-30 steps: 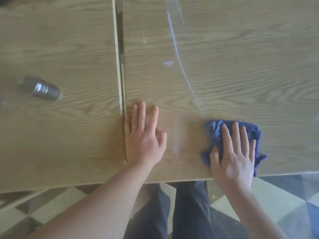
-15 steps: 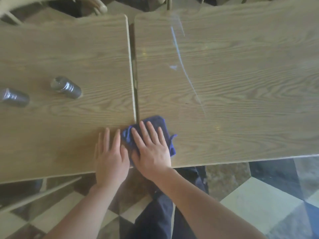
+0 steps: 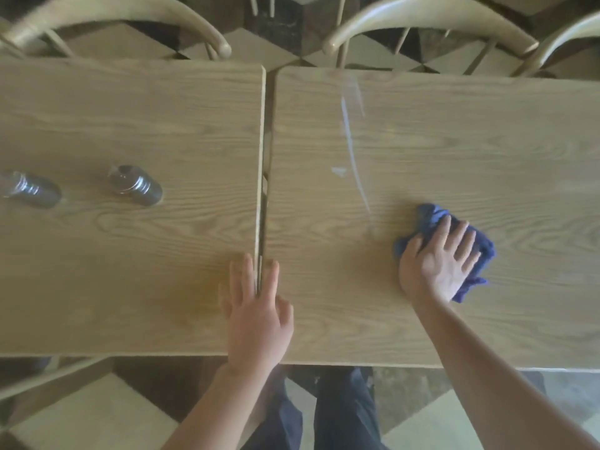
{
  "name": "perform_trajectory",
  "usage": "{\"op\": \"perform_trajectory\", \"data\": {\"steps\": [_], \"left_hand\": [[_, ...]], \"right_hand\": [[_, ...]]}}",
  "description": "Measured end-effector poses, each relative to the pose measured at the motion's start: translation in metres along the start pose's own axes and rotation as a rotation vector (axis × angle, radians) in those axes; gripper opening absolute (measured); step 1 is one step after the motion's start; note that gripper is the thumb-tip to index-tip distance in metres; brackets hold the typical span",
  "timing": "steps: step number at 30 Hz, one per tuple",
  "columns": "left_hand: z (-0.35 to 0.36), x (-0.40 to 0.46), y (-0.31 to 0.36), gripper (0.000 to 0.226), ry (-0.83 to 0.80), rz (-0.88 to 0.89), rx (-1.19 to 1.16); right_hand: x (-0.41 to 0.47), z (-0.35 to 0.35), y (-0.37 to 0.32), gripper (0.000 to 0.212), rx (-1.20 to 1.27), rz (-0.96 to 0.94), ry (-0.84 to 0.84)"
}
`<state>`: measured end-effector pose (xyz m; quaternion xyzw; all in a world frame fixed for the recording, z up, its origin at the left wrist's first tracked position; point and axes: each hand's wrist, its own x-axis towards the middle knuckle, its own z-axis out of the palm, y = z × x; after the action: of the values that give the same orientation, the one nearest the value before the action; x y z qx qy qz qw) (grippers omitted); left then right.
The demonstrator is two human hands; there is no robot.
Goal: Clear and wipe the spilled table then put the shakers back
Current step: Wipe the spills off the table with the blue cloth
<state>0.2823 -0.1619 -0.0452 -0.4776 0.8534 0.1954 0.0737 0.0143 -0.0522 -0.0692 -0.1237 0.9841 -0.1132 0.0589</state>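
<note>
Two wooden tables stand side by side, the left table (image 3: 130,271) and the right table (image 3: 470,141), with a narrow gap between them. My right hand (image 3: 438,264) presses flat on a crumpled blue cloth (image 3: 431,216) on the right table. A pale streak (image 3: 352,151) and a small white smear (image 3: 338,171) mark that table to the left of the cloth and further back. My left hand (image 3: 256,313) lies flat and empty across the gap at the near edge. Two glass shakers with dark contents, one (image 3: 134,185) nearer the gap and one (image 3: 31,190) at the far left, sit on the left table.
Curved wooden chair backs (image 3: 422,17) stand along the far side of both tables. Another chair (image 3: 48,378) shows below the left table's near edge. My dark trousers (image 3: 344,410) and a checkered floor (image 3: 97,417) lie below.
My right hand has swept the blue cloth from the gap at the near edge rightward and further onto the right table. My left hand has shifted right onto the gap. The view has tilted up to show the chairs.
</note>
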Motion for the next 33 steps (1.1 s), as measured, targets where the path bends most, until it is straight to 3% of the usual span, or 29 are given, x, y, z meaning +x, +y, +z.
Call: {"op": "perform_trajectory", "data": {"steps": [4, 7, 11, 14, 19, 25, 28, 33], "left_hand": [[-0.001, 0.010, 0.010, 0.068, 0.009, -0.016, -0.003], [-0.006, 0.017, 0.014, 0.073, 0.053, -0.096, 0.013], [-0.015, 0.028, 0.016, 0.081, 0.025, -0.150, 0.009], [-0.021, 0.044, 0.032, 0.084, -0.060, -0.150, 0.025], [-0.032, 0.077, 0.069, 0.112, -0.215, -0.194, -0.011], [-0.043, 0.098, 0.087, 0.128, -0.323, -0.242, 0.078], [-0.042, 0.100, 0.090, 0.130, -0.336, -0.256, 0.091], [-0.042, 0.102, 0.088, 0.130, -0.349, -0.213, 0.124]], "right_hand": [[-0.041, 0.025, -0.088, 0.069, -0.036, -0.403, -0.061], [-0.077, 0.044, -0.152, 0.064, 0.025, -0.758, -0.228], [-0.014, 0.052, -0.158, 0.059, 0.036, -1.120, -0.240], [0.080, 0.037, -0.119, 0.059, -0.037, -0.983, -0.161], [0.203, -0.008, -0.038, 0.060, -0.019, -0.427, -0.083], [0.201, 0.007, -0.084, 0.067, -0.005, -0.174, -0.070], [0.188, 0.020, -0.144, 0.068, -0.014, -0.343, -0.132], [0.120, 0.047, -0.235, 0.067, -0.048, -0.865, -0.251]]}}
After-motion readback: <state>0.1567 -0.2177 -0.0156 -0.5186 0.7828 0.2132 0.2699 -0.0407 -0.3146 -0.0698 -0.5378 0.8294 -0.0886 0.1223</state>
